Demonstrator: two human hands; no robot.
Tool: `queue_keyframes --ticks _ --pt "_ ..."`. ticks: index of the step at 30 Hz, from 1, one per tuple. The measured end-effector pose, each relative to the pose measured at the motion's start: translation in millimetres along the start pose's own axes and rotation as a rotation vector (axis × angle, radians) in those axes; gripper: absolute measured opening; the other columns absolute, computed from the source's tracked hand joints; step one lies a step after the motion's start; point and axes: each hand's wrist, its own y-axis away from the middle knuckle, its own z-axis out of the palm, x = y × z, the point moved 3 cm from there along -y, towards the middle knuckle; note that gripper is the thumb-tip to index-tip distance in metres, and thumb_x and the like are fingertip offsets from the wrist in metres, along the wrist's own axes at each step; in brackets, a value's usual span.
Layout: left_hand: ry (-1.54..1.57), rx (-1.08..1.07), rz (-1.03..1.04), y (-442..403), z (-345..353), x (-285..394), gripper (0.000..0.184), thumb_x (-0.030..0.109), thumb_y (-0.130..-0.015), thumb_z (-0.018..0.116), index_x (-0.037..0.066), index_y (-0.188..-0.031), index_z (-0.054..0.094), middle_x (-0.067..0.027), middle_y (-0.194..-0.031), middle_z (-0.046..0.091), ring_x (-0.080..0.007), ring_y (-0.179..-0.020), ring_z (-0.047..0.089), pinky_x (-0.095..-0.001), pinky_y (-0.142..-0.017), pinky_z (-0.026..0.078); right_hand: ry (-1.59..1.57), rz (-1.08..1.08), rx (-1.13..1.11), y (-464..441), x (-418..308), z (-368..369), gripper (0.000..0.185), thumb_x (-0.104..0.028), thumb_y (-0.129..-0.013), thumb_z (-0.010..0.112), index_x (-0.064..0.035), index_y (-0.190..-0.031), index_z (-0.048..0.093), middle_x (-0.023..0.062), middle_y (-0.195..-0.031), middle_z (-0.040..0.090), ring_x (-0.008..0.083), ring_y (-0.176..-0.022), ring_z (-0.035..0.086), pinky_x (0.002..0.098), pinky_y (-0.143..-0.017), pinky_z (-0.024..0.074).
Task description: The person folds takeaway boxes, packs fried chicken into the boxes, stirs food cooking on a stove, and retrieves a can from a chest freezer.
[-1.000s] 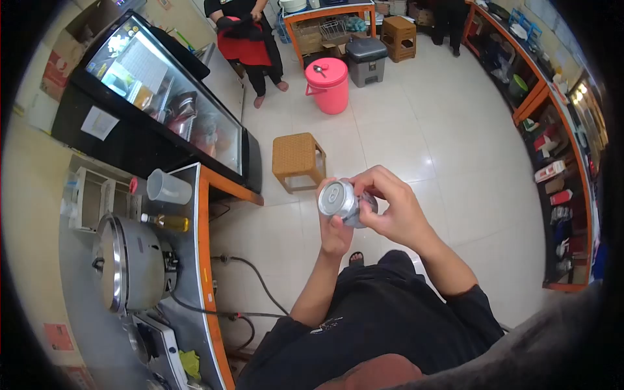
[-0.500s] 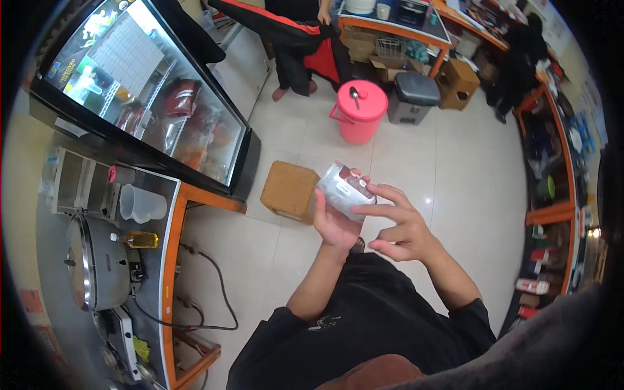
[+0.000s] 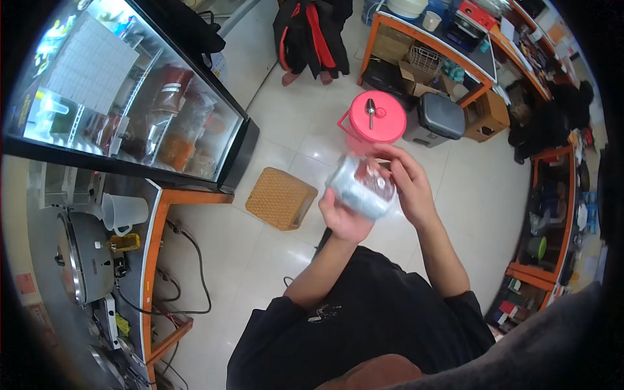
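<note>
A silvery can [image 3: 361, 186] with a reddish patch on its side, blurred by motion, is held tilted in front of my body. My left hand [image 3: 348, 218] is wrapped round its lower left side, thumb on the near face. My right hand [image 3: 411, 185] is at the can's right side, its fingers bent over the upper right edge and touching or nearly touching it. Beyond the can stands a pink bucket [image 3: 377, 117] with a spoon [image 3: 370, 112] on its lid. A woven-top stool [image 3: 279, 197] is on the floor to the left of the can.
A glass-door fridge [image 3: 240, 156] stands at the left, above a counter [image 3: 155, 214] with a large cooker [image 3: 91, 257], a plastic jug [image 3: 125, 212] and an oil bottle. A person [image 3: 315, 39] stands behind the bucket. A grey bin [image 3: 439, 117] and shelves [image 3: 549, 240] are at the right.
The view has turned and moved towards the fridge and bucket. The can has turned from lid-up to side-on. My right hand has shifted from its near side to its upper right edge.
</note>
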Motion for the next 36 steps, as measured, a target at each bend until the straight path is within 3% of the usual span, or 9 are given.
queue_keyframes --ticks 3,4,9,14,22,29,32,33,36 --pt "-0.079 0.165 0.025 -53 -15 -11 0.069 0.059 -0.093 0.039 0.011 -0.142 0.035 -0.0138 -0.134 0.046 -0.0285 -0.124 0.046 -0.0446 -0.105 0.038 0.104 -0.251 -0.101 -28 -31 1 0.065 -0.039 -0.086 0.068 -0.0012 -0.135 0.047 0.0133 -0.137 0.048 0.0260 -0.127 0.047 0.0400 -0.105 0.0371" --pt "-0.111 0.216 0.002 -68 -16 -18 0.070 0.060 -0.094 0.036 0.011 -0.143 0.034 -0.0134 -0.136 0.045 -0.0281 -0.126 0.045 -0.0444 -0.105 0.038 0.407 -0.326 -0.167 -45 -30 -19 0.085 -0.039 -0.072 0.081 -0.0026 -0.139 0.043 0.0158 -0.142 0.042 0.0312 -0.135 0.039 0.0409 -0.109 0.0328" --pt "-0.306 0.292 -0.151 -142 -23 -62 0.084 0.073 -0.091 0.022 0.010 -0.145 0.032 -0.0104 -0.140 0.043 -0.0266 -0.129 0.045 -0.0453 -0.106 0.038 0.735 -0.390 -0.267 -114 -59 -86 0.100 -0.022 -0.057 0.088 -0.0058 -0.142 0.039 0.0165 -0.140 0.046 0.0338 -0.130 0.044 0.0411 -0.106 0.0357" --pt "-0.274 -0.074 -0.293 -204 -70 -113 0.081 0.072 -0.091 0.027 0.009 -0.142 0.031 -0.0135 -0.127 0.050 -0.0274 -0.115 0.056 -0.0409 -0.090 0.052 0.608 -0.326 -0.430 -184 -63 -167 0.093 -0.015 -0.054 0.086 -0.0060 -0.137 0.043 0.0134 -0.137 0.049 0.0314 -0.125 0.049 0.0399 -0.105 0.0370" --pt "-0.444 0.615 -0.039 -289 -157 -171 0.056 0.052 -0.100 0.036 0.014 -0.141 0.032 -0.0117 -0.123 0.053 -0.0243 -0.109 0.056 -0.0392 -0.096 0.045 0.211 -0.254 -0.538 -307 -21 -305 0.106 -0.014 -0.051 0.091 -0.0065 -0.140 0.034 0.0122 -0.131 0.042 0.0271 -0.125 0.043 0.0387 -0.106 0.0333" --pt "-0.967 1.108 -0.246 -167 -320 -186 0.045 0.043 -0.100 0.042 0.008 -0.127 0.049 -0.0111 -0.108 0.060 -0.0166 -0.103 0.059 -0.0318 -0.088 0.047 0.272 -0.336 -0.699 -380 -48 -356 0.104 -0.015 -0.052 0.091 -0.0053 -0.139 0.035 0.0125 -0.132 0.043 0.0277 -0.125 0.043 0.0377 -0.105 0.0340" --pt "-1.836 1.216 -0.736 16 -430 -211 0.061 0.048 -0.094 0.041 -0.007 -0.116 0.055 -0.0303 -0.110 0.061 -0.0482 -0.103 0.056 -0.0450 -0.095 0.043 0.384 -0.344 -0.768 -394 -66 -361 0.100 -0.015 -0.053 0.090 -0.0057 -0.138 0.038 0.0126 -0.132 0.044 0.0278 -0.125 0.043 0.0375 -0.105 0.0357" --pt "-1.648 1.070 -1.347 61 -449 -212 0.059 0.046 -0.093 0.043 -0.007 -0.114 0.057 -0.0269 -0.103 0.065 -0.0411 -0.099 0.060 -0.0423 -0.092 0.044 0.425 -0.339 -0.795 -399 -73 -362 0.099 -0.016 -0.054 0.089 -0.0059 -0.138 0.038 0.0126 -0.132 0.045 0.0277 -0.125 0.044 0.0373 -0.104 0.0362" --pt "-0.918 1.648 -0.993 84 -366 -226 0.050 0.043 -0.093 0.046 0.007 -0.127 0.053 -0.0145 -0.112 0.063 -0.0278 -0.100 0.061 -0.0460 -0.087 0.047 0.367 -0.290 -0.827 -409 -84 -368 0.097 -0.015 -0.054 0.088 -0.0059 -0.138 0.040 0.0120 -0.131 0.045 0.0278 -0.126 0.043 0.0368 -0.105 0.0364"
